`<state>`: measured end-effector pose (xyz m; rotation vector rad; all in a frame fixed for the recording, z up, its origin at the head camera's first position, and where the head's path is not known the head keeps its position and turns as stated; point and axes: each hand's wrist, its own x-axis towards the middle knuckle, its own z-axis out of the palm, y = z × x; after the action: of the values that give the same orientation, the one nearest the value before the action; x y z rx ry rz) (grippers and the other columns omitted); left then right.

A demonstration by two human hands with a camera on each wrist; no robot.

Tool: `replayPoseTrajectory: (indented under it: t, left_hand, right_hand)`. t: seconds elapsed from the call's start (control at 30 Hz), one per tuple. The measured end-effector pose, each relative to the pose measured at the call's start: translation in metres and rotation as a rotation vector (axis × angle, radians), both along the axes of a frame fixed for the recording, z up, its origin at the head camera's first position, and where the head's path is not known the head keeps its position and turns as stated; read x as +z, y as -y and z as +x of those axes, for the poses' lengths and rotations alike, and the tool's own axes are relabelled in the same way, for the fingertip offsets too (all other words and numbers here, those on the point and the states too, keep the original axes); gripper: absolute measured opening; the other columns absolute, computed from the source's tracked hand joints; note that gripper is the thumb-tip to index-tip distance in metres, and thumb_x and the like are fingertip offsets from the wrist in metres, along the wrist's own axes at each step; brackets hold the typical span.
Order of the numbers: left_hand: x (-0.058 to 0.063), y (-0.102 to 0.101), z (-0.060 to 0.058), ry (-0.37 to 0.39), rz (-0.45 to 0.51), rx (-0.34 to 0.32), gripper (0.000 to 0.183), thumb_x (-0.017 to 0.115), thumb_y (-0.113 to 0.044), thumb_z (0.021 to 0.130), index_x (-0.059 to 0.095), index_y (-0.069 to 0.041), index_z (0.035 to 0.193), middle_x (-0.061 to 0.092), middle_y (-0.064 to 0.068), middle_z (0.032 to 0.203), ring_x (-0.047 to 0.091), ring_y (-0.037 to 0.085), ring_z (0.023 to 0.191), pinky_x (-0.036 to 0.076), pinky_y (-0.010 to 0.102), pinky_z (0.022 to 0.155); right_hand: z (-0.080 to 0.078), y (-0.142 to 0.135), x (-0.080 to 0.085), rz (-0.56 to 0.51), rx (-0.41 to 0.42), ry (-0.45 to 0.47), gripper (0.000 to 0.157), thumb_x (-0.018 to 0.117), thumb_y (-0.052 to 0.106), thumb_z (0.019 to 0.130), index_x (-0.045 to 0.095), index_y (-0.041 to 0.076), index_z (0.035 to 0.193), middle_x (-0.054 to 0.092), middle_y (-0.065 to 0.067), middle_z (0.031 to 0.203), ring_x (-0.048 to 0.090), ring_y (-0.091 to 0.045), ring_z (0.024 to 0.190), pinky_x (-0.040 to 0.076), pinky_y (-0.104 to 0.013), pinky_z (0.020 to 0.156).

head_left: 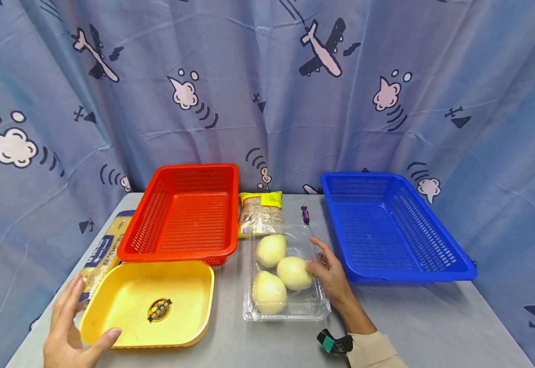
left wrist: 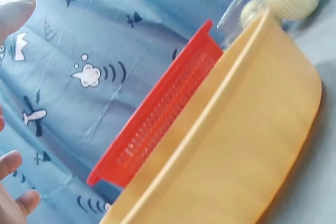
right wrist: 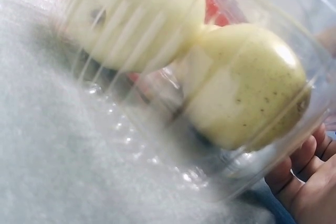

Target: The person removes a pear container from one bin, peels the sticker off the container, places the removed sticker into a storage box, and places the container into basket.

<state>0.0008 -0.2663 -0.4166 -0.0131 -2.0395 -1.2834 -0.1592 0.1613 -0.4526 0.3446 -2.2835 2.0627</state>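
A clear plastic clamshell box (head_left: 302,311) with three pale yellow-green pears (head_left: 269,292) inside is in the middle of the table. My right hand (head_left: 334,278) grips its right side, thumb over the top edge. In the right wrist view, the fingers (right wrist: 304,161) curl at the box's edge near one speckled pear (right wrist: 252,87). My left hand (head_left: 71,327) is spread at the left end of a yellow plastic tray (head_left: 129,301), holding nothing. The left wrist view shows its fingers apart from the tray's wall (left wrist: 236,145).
Behind the yellow tray stands a red basket (head_left: 198,214); a blue basket (head_left: 387,240) stands at right. A yellow-topped food packet (head_left: 260,209) and a purple-wrapped candy (head_left: 305,214) lie behind the box. A long printed packet (head_left: 106,250) lies at left. A curtain (head_left: 267,92) hangs behind.
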Motion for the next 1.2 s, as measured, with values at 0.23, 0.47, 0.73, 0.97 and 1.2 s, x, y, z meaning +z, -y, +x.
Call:
replayPoseTrajectory:
  t: [0.23,0.47,0.73,0.97,1.2]
  left_hand:
    - [0.004,-0.007,-0.009,-0.218,0.148,-0.192,0.099,0.071,0.029,0.048,0.037,0.015,0.14,0.035,0.023,0.146,0.033,0.029,0.126,0.031,0.022,0.099]
    - [0.004,-0.015,-0.02,-0.354,0.246,-0.402,0.089,0.073,0.025,0.057,0.034,0.02,0.138,0.03,0.024,0.149,0.028,0.032,0.128,0.031,0.024,0.1]
    - [0.01,-0.032,-0.03,-0.385,0.247,-0.48,0.086,0.075,0.017,0.065,0.031,0.02,0.139,0.027,0.026,0.15,0.026,0.034,0.129,0.028,0.028,0.101]
    - [0.013,-0.047,-0.037,-0.404,0.271,-0.535,0.085,0.075,0.015,0.068,0.029,0.021,0.139,0.026,0.027,0.149,0.026,0.037,0.129,0.03,0.03,0.101]
    - [0.013,-0.062,-0.041,-0.385,0.312,-0.551,0.086,0.074,0.016,0.067,0.027,0.021,0.14,0.025,0.027,0.15,0.026,0.038,0.129,0.031,0.031,0.102]
  right_hand:
    - [0.004,0.003,0.007,0.016,0.0,-0.006,0.059,0.059,-0.006,0.087,0.041,-0.002,0.143,0.045,-0.011,0.082,0.045,-0.017,0.074,0.04,-0.026,0.066]
    - [0.002,0.002,0.004,0.004,-0.003,-0.009,0.059,0.059,-0.008,0.086,0.041,-0.003,0.142,0.044,-0.01,0.081,0.044,-0.016,0.071,0.04,-0.025,0.064]
    - [0.002,0.0,0.004,0.01,-0.014,-0.02,0.059,0.059,-0.007,0.085,0.043,-0.002,0.141,0.043,-0.011,0.08,0.044,-0.016,0.07,0.039,-0.025,0.063]
    - [0.002,0.0,0.004,0.011,-0.014,-0.022,0.058,0.06,-0.007,0.086,0.044,-0.002,0.141,0.042,-0.009,0.08,0.043,-0.016,0.071,0.039,-0.025,0.063]
    - [0.003,0.001,0.003,-0.009,-0.004,0.008,0.055,0.06,-0.006,0.086,0.046,-0.002,0.14,0.041,-0.009,0.082,0.043,-0.017,0.074,0.039,-0.027,0.068]
